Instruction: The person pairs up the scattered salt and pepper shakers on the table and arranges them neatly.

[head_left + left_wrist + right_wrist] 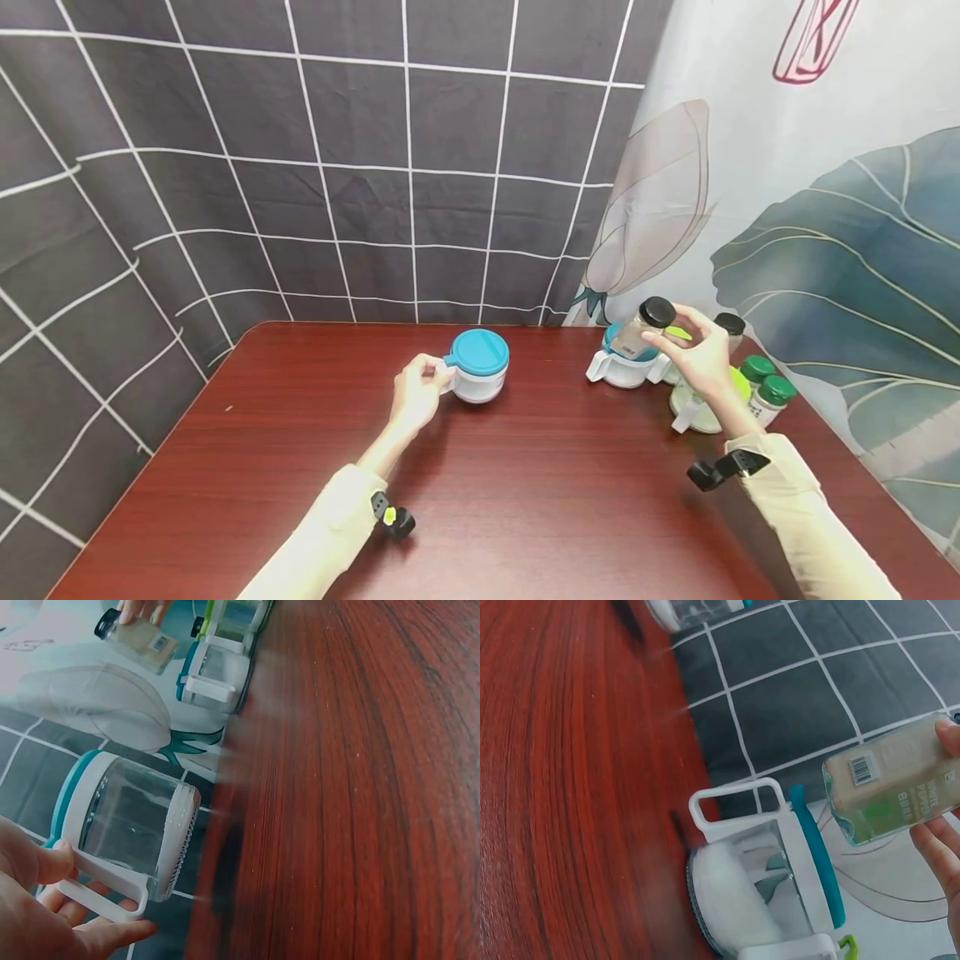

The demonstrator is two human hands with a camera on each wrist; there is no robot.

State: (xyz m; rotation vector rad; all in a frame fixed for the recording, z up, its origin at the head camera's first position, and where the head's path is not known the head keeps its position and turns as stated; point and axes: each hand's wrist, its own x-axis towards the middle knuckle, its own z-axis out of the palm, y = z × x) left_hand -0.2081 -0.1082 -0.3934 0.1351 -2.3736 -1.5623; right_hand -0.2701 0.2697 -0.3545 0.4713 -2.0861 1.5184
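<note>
My left hand [416, 390] grips the white handle of a clear seasoning jar [480, 385] with a teal lid. Whether this jar touches the table or hovers just over it, I cannot tell. In the left wrist view the jar [127, 814] looks nearly see-through inside. On the right, my right hand [705, 354] holds a tilted white pepper bottle [632, 337] with a black cap. Pale powder and a barcode label show on the bottle [892, 776] in the right wrist view. Just below it stands a second teal-lidded jar [810, 881], with white contents and white handles beside it.
Behind and under my right forearm stand lime-lidded jars [738, 383], green-capped bottles [767, 400] and another black-capped bottle [731, 327]. The reddish wooden table [525, 500] meets a dark gridded curtain [360, 200] at the back and a leaf-patterned one [847, 250] on the right.
</note>
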